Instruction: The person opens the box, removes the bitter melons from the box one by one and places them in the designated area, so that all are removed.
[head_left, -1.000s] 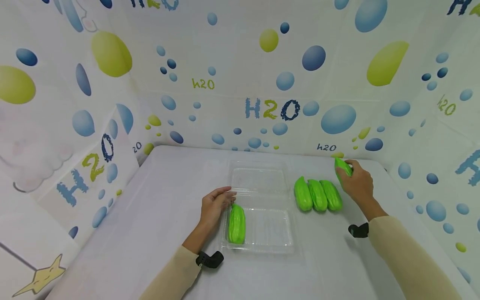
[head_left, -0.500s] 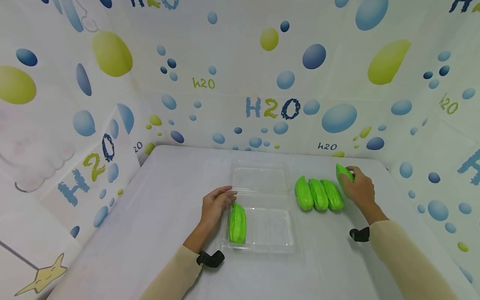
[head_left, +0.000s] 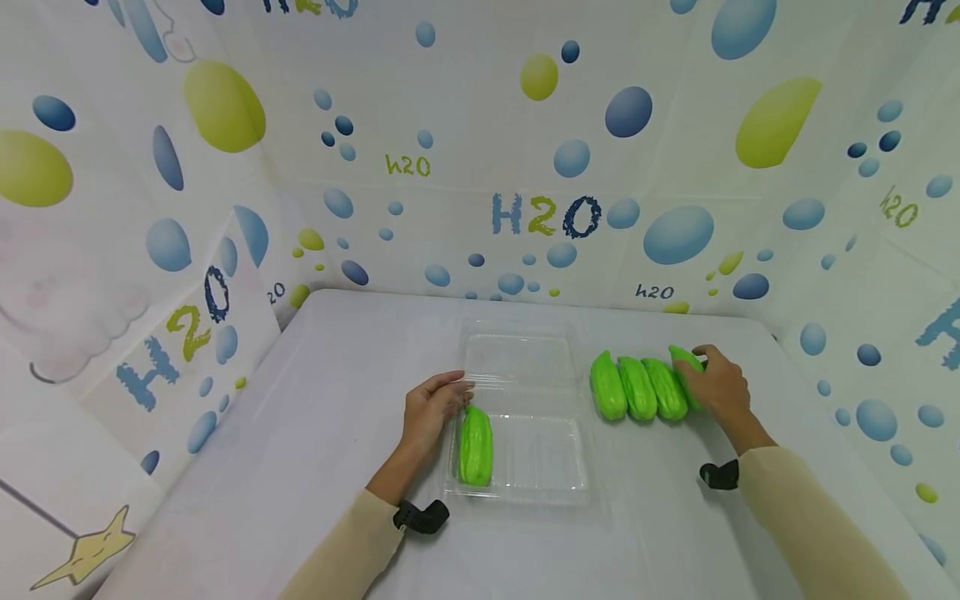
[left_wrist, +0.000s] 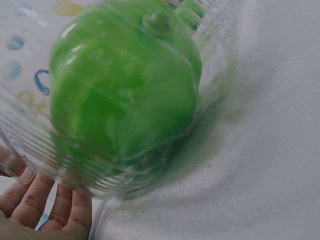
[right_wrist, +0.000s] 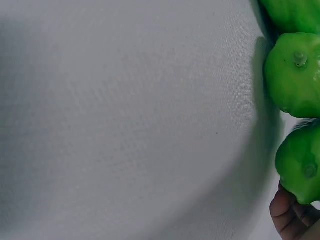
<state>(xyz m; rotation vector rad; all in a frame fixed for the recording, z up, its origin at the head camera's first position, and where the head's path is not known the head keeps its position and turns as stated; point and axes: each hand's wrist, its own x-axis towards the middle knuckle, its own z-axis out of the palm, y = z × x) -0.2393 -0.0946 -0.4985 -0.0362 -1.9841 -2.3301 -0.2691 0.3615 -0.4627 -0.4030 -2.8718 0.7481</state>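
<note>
My right hand (head_left: 722,383) grips a long, ridged green vegetable (head_left: 684,360), which lies at the right end of a row of similar ones (head_left: 637,389). In the right wrist view my fingertips (right_wrist: 281,205) curl against the end of that vegetable (right_wrist: 300,162), beside its neighbour (right_wrist: 295,75). My left hand (head_left: 431,412) holds the left edge of a clear plastic container (head_left: 525,497) near its hinge. Inside the container, along its left wall, lies one green vegetable (head_left: 476,447); the left wrist view shows it through the plastic, with my fingers (left_wrist: 35,200) at the rim.
The container's clear lid (head_left: 517,358) lies folded back on the white-covered table (head_left: 337,375). Behind the table hangs a white cloth backdrop (head_left: 465,92) printed with blue and green spots. Each wrist bears a black camera band.
My right hand has lowered the vegetable from a tilted position down beside the row's right end, moving slightly towards me. My left hand and the container have stayed in place.
</note>
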